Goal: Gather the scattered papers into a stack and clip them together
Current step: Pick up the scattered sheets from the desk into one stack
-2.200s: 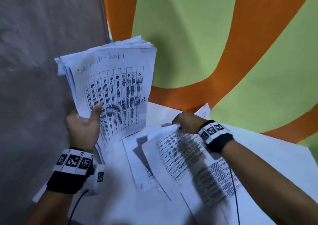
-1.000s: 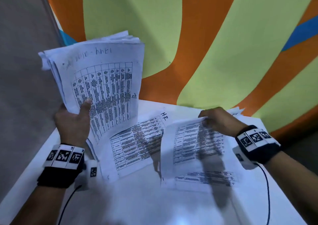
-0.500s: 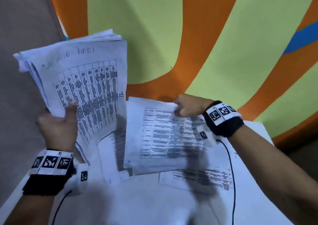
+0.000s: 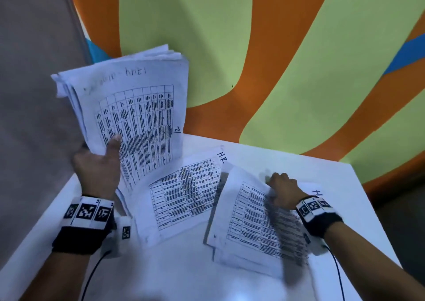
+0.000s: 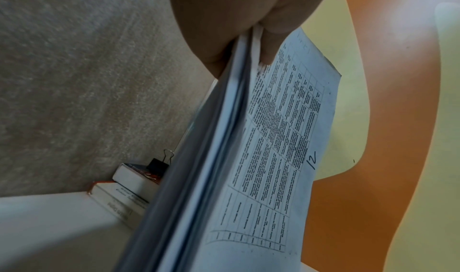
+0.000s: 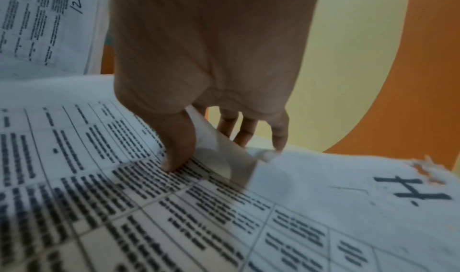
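Note:
My left hand (image 4: pixel 99 165) grips a thick stack of printed papers (image 4: pixel 135 107), held upright above the table's left side, thumb on the front sheet. In the left wrist view the stack (image 5: pixel 261 138) runs edge-on from the hand (image 5: pixel 239 20). My right hand (image 4: pixel 281 191) pinches the far corner of a printed sheet (image 4: pixel 250 220) on the right of the white table (image 4: pixel 345 185); thumb (image 6: pixel 179 140) on top, other fingers (image 6: pixel 278 132) behind the curled corner. This sheet (image 6: pixel 124 207) overlaps another sheet marked "H" (image 6: pixel 373 197). One more sheet (image 4: pixel 184 195) lies flat in the middle.
Behind the held stack, a black binder clip (image 5: pixel 158 165) sits on top of two stacked books (image 5: pixel 124 189) at the table's left back corner. An orange and green wall (image 4: pixel 264 59) stands just behind the table. The table's right edge (image 4: pixel 377 220) drops off beyond my right wrist.
My right hand has moved back to the right side of the table and now pinches the corner of a sheet lying there. The left hand keeps holding its stack upright.

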Motion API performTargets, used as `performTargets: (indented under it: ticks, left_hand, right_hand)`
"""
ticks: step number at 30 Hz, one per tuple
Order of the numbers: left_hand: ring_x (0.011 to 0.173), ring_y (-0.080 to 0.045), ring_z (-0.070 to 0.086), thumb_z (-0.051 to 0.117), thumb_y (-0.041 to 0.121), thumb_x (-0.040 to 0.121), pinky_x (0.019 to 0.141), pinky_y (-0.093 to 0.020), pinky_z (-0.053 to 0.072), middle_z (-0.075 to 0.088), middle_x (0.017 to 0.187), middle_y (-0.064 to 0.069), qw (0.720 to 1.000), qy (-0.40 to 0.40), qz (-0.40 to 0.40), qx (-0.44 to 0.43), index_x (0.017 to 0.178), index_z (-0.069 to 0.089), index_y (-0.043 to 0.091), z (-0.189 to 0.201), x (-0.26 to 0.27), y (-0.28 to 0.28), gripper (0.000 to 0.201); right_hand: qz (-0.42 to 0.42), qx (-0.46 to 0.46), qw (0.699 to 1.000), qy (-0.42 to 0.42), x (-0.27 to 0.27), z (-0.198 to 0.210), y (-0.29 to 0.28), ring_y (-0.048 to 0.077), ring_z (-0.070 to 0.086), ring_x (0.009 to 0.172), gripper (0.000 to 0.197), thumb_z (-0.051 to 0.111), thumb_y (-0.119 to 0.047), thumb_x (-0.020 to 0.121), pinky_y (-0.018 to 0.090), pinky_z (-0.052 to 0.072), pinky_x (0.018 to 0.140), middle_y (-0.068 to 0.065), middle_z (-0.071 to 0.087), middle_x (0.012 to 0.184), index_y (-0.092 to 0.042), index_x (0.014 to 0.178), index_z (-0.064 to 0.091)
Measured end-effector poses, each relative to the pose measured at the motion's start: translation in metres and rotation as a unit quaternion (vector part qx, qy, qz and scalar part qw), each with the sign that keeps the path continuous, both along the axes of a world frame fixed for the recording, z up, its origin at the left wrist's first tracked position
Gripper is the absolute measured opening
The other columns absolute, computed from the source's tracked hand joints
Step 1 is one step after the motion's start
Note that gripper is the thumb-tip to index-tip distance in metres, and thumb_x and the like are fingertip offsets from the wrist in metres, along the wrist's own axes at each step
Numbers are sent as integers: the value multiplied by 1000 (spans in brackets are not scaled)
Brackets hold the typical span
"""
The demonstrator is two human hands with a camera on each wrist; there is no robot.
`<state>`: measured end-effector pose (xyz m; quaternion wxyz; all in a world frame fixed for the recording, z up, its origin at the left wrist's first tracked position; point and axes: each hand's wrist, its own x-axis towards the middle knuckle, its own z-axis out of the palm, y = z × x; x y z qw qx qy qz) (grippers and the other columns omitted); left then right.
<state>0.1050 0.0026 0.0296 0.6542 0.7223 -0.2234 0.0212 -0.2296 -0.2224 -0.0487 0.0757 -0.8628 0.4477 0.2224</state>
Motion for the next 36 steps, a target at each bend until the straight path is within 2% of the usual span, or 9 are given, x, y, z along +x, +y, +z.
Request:
performTargets:
  ticks: [7,12,14,18,23,26,29,32,36]
  left_hand:
    - [108,-18,59,69,18,84,92,-25,46,58,117,-4,1000,-14,16,-23,116,61,-2,0,-2,-2,39]
    - [104,-18,61,69,20,84,88,-25,47,61,111,-4,1000,-11,6,-27,111,64,-2,0,6,3,35]
    - [100,-17,63,68,20,85,84,-20,47,62,108,-4,999,-12,5,-46,109,65,-2,3,10,6,34]
    - [73,10,59,68,22,85,65,2,41,65,94,-1,999,-4,15,-51,88,68,12,9,22,14,10]
    - [45,10,40,70,40,80,49,-14,36,48,48,25,997,17,62,-39,61,36,36,13,38,26,39]
    - [64,-2,49,69,38,82,61,-20,39,51,61,19,997,-5,68,-27,67,46,32,7,44,31,28]
    - [80,-16,52,69,36,83,73,-24,39,60,87,-8,997,-23,64,-31,90,65,11,3,49,34,26]
    - [79,2,59,69,29,84,65,-14,39,61,99,-5,998,-22,53,-37,108,63,-3,4,48,35,41]
    - [61,7,51,70,35,81,58,-17,37,54,69,5,999,10,40,-26,70,57,24,3,51,28,20]
  right_hand:
    - [53,60,992,-102,-6,1,-3,29,54,101,22,57,-6,87,26,33,72,-1,40,95,-6,109,59]
    - [31,73,973,-218,15,40,-15,10,47,57,37,57,5,80,26,38,52,-3,50,73,-23,100,44]
    - [77,71,970,-221,43,66,-23,2,55,63,37,58,7,80,25,45,56,0,63,82,-22,103,53]
    - [187,55,966,-172,121,95,-22,25,65,77,17,59,0,83,39,55,70,11,70,92,-6,96,68]
    - [294,7,951,-94,212,48,-1,33,57,107,33,58,-8,80,43,53,86,19,58,124,-6,111,66]
    - [311,-1,949,-44,236,14,9,33,41,121,44,58,-11,83,46,43,94,12,38,139,-21,125,58]
    - [318,10,948,-6,244,-1,15,35,37,124,55,58,-8,82,47,37,98,13,33,139,-25,134,52]
    - [306,10,952,24,248,-7,16,33,45,120,53,59,-12,81,52,30,102,12,45,130,-22,133,52]
    - [283,-10,958,-54,228,-6,24,31,60,97,43,55,-7,79,49,32,100,12,65,104,-13,121,48]
